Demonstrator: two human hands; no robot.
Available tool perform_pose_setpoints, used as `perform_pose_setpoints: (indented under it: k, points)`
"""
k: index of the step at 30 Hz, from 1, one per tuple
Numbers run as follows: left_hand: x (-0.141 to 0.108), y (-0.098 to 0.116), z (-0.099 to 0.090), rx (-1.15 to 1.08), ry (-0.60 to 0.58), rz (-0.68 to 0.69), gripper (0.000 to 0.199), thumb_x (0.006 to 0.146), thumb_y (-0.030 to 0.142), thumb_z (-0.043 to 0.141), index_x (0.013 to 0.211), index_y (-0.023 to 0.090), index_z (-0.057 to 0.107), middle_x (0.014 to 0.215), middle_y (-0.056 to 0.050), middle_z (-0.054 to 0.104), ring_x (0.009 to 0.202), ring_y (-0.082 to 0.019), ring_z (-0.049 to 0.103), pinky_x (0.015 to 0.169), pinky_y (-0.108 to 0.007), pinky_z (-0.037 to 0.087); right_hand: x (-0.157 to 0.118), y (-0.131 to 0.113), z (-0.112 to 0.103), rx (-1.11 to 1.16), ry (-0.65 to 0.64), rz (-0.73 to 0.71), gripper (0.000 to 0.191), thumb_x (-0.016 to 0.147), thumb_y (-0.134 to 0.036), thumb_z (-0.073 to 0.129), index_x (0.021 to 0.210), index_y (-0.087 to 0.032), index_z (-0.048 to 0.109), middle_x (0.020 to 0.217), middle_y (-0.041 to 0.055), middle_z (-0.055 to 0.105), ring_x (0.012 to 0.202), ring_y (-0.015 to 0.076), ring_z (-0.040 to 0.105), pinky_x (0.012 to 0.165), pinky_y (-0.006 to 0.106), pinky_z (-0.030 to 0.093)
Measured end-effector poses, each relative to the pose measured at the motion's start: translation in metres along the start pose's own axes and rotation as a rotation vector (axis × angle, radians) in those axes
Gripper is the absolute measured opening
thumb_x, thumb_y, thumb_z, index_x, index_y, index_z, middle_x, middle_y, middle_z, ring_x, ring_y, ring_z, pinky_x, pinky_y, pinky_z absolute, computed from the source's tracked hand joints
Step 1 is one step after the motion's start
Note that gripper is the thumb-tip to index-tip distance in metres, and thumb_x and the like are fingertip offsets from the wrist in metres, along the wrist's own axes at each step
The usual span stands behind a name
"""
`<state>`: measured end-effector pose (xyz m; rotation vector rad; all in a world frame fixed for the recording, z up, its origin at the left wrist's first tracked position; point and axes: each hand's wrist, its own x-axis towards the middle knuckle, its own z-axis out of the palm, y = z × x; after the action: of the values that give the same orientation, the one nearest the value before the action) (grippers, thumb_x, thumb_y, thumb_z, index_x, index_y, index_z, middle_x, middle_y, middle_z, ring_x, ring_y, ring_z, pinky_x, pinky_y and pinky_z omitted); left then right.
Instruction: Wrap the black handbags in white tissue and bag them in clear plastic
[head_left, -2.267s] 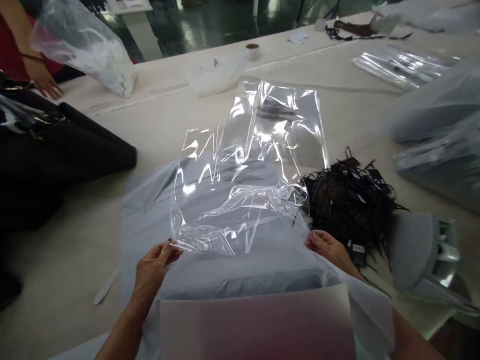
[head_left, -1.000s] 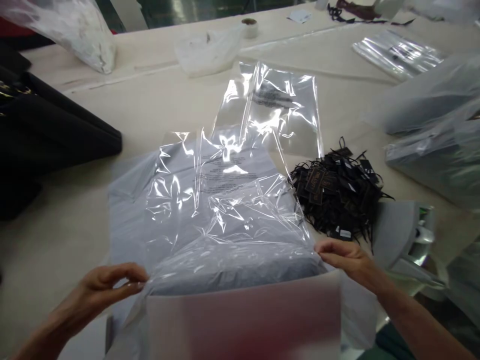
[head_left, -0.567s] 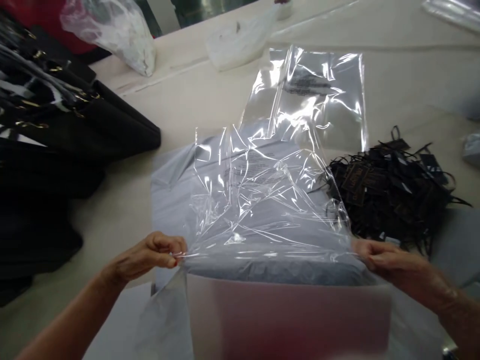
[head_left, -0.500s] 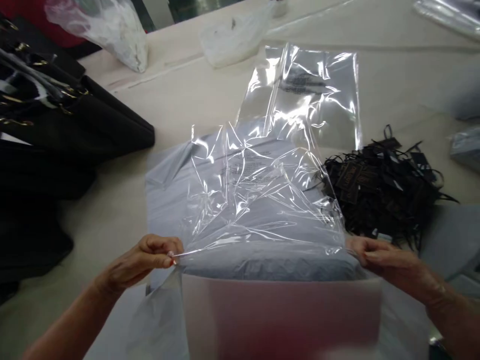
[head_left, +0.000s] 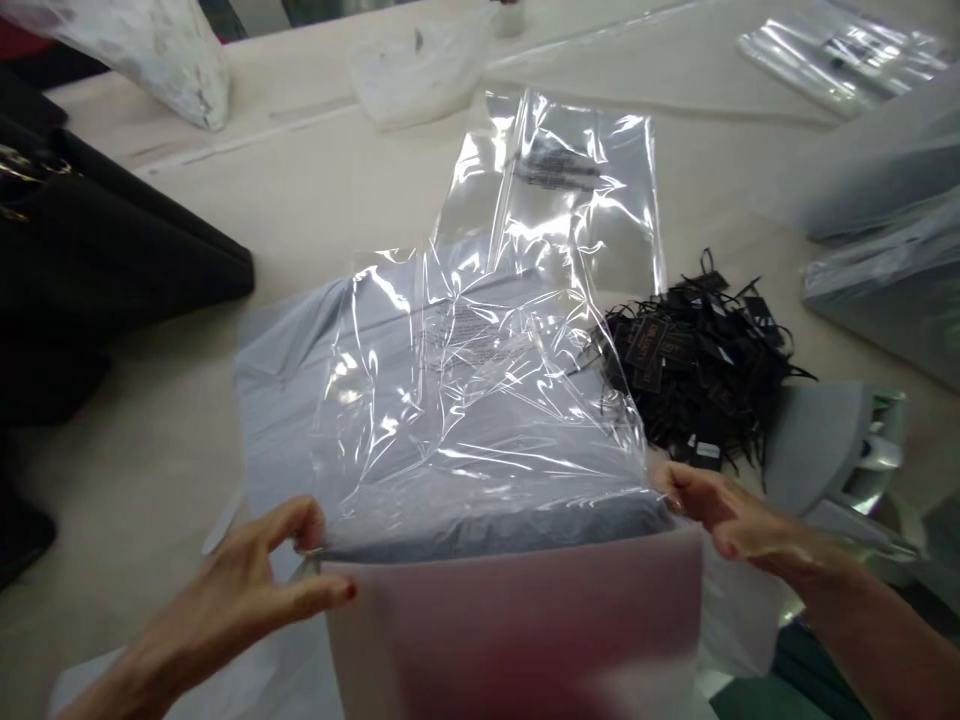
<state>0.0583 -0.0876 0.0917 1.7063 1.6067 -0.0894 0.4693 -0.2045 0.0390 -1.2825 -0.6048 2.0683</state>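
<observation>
A clear plastic bag (head_left: 472, 400) with printed text lies over grey-blue sheeting and covers the top of a dark, soft-looking item (head_left: 510, 527). A pale, pinkish translucent panel (head_left: 517, 620) stands in front of that item, nearest me. My left hand (head_left: 262, 570) is at the panel's upper left corner, thumb stretched along its front and fingers bent at the bag's edge. At the opposite corner, fingertips of my right hand (head_left: 727, 515) touch the plastic, with the thumb apart from them. Neither hand shows a firm grip. The panel's lower part is cut off by the frame.
Several black hang tags (head_left: 690, 370) with cords are heaped to the right. Black handbags (head_left: 127, 240) stand at the left. Another clear bag (head_left: 585, 190) lies behind. Wrapped packages (head_left: 892, 270) and a grey curved object (head_left: 814, 440) are at the right; a white-filled plastic bag (head_left: 165, 70) sits far left.
Both hands have loosened from their pinch on the plastic, the thumbs now apart from the fingers. The bag's near edge sits lower against the panel. The view has shifted to the right.
</observation>
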Motion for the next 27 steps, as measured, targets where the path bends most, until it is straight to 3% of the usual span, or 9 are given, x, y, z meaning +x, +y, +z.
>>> perform_pose_setpoints:
  k: [3, 6, 10, 15, 18, 21, 24, 27]
  points:
    - [0.001, -0.005, 0.013, 0.030, 0.061, -0.067, 0.053, 0.051, 0.062, 0.068, 0.057, 0.021, 0.034, 0.052, 0.007, 0.034, 0.051, -0.011, 0.032, 0.048, -0.022, 0.026, 0.003, 0.004, 0.009, -0.107, 0.235, -0.007, 0.051, 0.052, -0.036, 0.083, 0.065, -0.020, 0.036, 0.062, -0.0061, 0.042, 0.056, 0.0073, 0.038, 0.050, 0.020, 0.031]
    - [0.003, -0.009, 0.022, -0.166, 0.086, -0.120, 0.054, 0.054, 0.056, 0.069, 0.057, 0.021, 0.028, 0.053, 0.007, 0.031, 0.052, -0.011, 0.031, 0.048, -0.021, 0.026, 0.007, 0.008, 0.022, -0.021, 0.434, 0.001, 0.057, 0.049, -0.032, 0.084, 0.060, -0.020, 0.030, 0.057, -0.0076, 0.043, 0.051, 0.0066, 0.039, 0.047, 0.019, 0.032]
    - [0.002, -0.009, 0.030, -0.416, 0.145, -0.182, 0.054, 0.056, 0.045, 0.073, 0.058, 0.021, 0.025, 0.054, 0.007, 0.028, 0.053, -0.010, 0.029, 0.047, -0.021, 0.026, 0.010, 0.008, 0.034, 0.084, 0.566, 0.003, 0.058, 0.044, -0.028, 0.085, 0.058, -0.020, 0.029, 0.057, -0.0076, 0.044, 0.050, 0.0076, 0.043, 0.045, 0.021, 0.035]
    - [0.000, -0.001, 0.042, -0.540, 0.315, -0.114, 0.052, 0.059, 0.038, 0.072, 0.056, 0.021, 0.022, 0.057, 0.006, 0.026, 0.053, -0.009, 0.028, 0.047, -0.022, 0.029, 0.011, 0.010, 0.037, -0.022, 0.665, -0.103, 0.055, 0.045, -0.030, 0.084, 0.053, -0.020, 0.031, 0.058, -0.0061, 0.038, 0.050, 0.0075, 0.038, 0.044, 0.021, 0.034]
    - [-0.001, 0.000, 0.053, -0.374, 0.523, 0.053, 0.047, 0.072, 0.032, 0.066, 0.056, 0.022, 0.023, 0.057, 0.005, 0.032, 0.055, -0.011, 0.037, 0.053, -0.024, 0.036, 0.011, 0.017, 0.037, -0.183, 0.726, -0.238, 0.057, 0.048, -0.039, 0.084, 0.051, -0.021, 0.029, 0.058, -0.0042, 0.037, 0.052, 0.0098, 0.038, 0.045, 0.024, 0.035]
    - [-0.009, -0.010, 0.063, 0.031, 0.756, 0.440, 0.036, 0.076, 0.016, 0.062, 0.056, 0.022, 0.032, 0.057, 0.004, 0.047, 0.062, -0.014, 0.051, 0.068, -0.030, 0.043, 0.006, 0.036, 0.032, -0.518, 0.822, -0.417, 0.050, 0.063, -0.045, 0.074, 0.049, -0.023, 0.032, 0.056, -0.0010, 0.041, 0.055, 0.0142, 0.042, 0.052, 0.029, 0.040]
    - [-0.031, -0.036, 0.077, 0.242, 0.772, 0.693, 0.029, 0.073, 0.005, 0.062, 0.062, 0.022, 0.041, 0.059, 0.004, 0.055, 0.063, -0.014, 0.058, 0.071, -0.030, 0.047, -0.007, 0.075, 0.020, -0.879, 0.784, -0.586, 0.035, 0.078, -0.042, 0.061, 0.052, -0.025, 0.046, 0.060, 0.0035, 0.054, 0.061, 0.0184, 0.053, 0.058, 0.033, 0.045]
    - [-0.065, -0.075, 0.101, 0.263, 0.683, 0.696, 0.027, 0.070, 0.001, 0.062, 0.070, 0.024, 0.047, 0.062, 0.003, 0.061, 0.065, -0.016, 0.062, 0.067, -0.029, 0.051, -0.023, 0.122, 0.006, -1.025, 0.721, -0.742, 0.018, 0.082, -0.033, 0.055, 0.067, -0.025, 0.058, 0.071, 0.0066, 0.064, 0.072, 0.0210, 0.061, 0.063, 0.034, 0.051]
